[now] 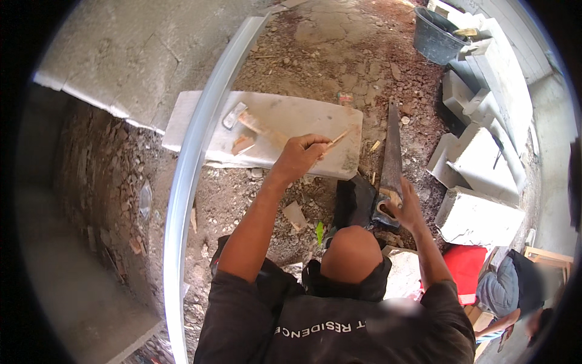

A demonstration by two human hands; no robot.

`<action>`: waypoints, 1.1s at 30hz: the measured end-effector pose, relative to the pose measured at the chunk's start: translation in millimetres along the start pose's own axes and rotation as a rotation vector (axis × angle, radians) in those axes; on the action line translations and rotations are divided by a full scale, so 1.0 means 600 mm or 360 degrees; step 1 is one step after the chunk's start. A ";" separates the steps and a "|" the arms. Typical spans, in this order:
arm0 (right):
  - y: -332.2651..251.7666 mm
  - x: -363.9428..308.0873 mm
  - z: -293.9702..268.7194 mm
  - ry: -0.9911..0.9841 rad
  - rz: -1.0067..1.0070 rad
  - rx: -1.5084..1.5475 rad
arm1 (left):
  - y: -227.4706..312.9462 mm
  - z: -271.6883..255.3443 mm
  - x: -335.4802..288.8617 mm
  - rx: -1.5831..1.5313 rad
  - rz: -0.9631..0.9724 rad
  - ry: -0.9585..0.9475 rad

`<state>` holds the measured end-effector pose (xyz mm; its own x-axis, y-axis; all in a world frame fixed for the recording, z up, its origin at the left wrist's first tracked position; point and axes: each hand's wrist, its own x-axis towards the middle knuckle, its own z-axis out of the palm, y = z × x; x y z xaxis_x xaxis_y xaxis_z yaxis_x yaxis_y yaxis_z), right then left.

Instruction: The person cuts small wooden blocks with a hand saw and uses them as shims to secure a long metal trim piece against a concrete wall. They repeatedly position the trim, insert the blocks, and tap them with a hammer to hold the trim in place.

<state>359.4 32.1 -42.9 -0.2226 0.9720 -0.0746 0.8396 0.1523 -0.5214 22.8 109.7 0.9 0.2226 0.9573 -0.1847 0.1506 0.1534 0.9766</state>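
The left hand [300, 155] has its grip closed on a pencil [336, 139] over the white block [285, 121]; the right hand [407, 209], grip wide, touches the saw [391, 158] handle.

The white block [285, 130] is a chalky, matt masonry material, dusty and stained brown in patches. The thin stick [335, 141] in the left hand [300, 158] looks like bare pale wood. The handsaw [391, 159] has a dull, rust-brown metal blade and a worn wooden handle (dark where the right hand [407, 209] touches it). The long rail [197, 164] is smooth, pale metal with a soft sheen. The ground [339, 54] is rough, crumbly earth and rubble. The bucket [436, 37] looks like matt dark plastic.
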 end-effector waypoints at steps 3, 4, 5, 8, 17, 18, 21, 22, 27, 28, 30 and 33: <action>-0.199 0.086 -0.027 0.0106 -0.0477 0.0061 | -0.049 -0.020 -0.061 -0.0273 -0.0106 -0.0129; -0.250 0.110 -0.028 0.0127 -0.0667 0.0091 | -0.045 -0.030 -0.077 -0.0323 -0.0083 -0.0129; -0.272 0.126 -0.024 -0.0098 -0.0702 0.0074 | -0.039 -0.029 -0.091 -0.0359 -0.0050 -0.0144; -0.333 0.154 0.010 -0.0382 -0.0842 0.0175 | -0.060 -0.042 -0.130 -0.0626 -0.0110 0.0085; -0.483 0.143 0.107 -0.0352 -0.0922 0.0180 | -0.053 -0.124 -0.245 0.0277 0.0216 0.0806; -0.500 0.144 0.121 -0.0281 -0.0912 0.0181 | -0.061 -0.126 -0.247 0.0359 0.0269 0.0987; -0.545 0.149 0.143 -0.0205 -0.0966 0.0128 | -0.081 -0.140 -0.255 0.0154 0.0370 0.1233; -0.556 0.151 0.150 -0.0140 -0.0968 0.0148 | -0.081 -0.142 -0.252 0.0187 0.0379 0.1336; -0.607 0.161 0.185 0.0200 -0.1075 0.0179 | -0.071 -0.167 -0.250 -0.0122 0.0160 0.1423; -0.617 0.155 0.189 0.0167 -0.1089 0.0207 | -0.048 -0.171 -0.264 -0.0254 0.0073 0.1406; -0.640 0.148 0.193 0.0110 -0.1125 0.0275 | -0.068 -0.187 -0.251 -0.0791 0.0154 0.1382; -0.642 0.146 0.203 0.0209 -0.1210 0.0348 | -0.075 -0.192 -0.256 -0.1474 0.0416 0.1233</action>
<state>-43.9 37.0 47.5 -0.6233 0.6312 0.4617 0.3624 0.7563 -0.5447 -129.3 -15.8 -2.2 -0.5329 0.8297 -0.1662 -0.6216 -0.2506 0.7422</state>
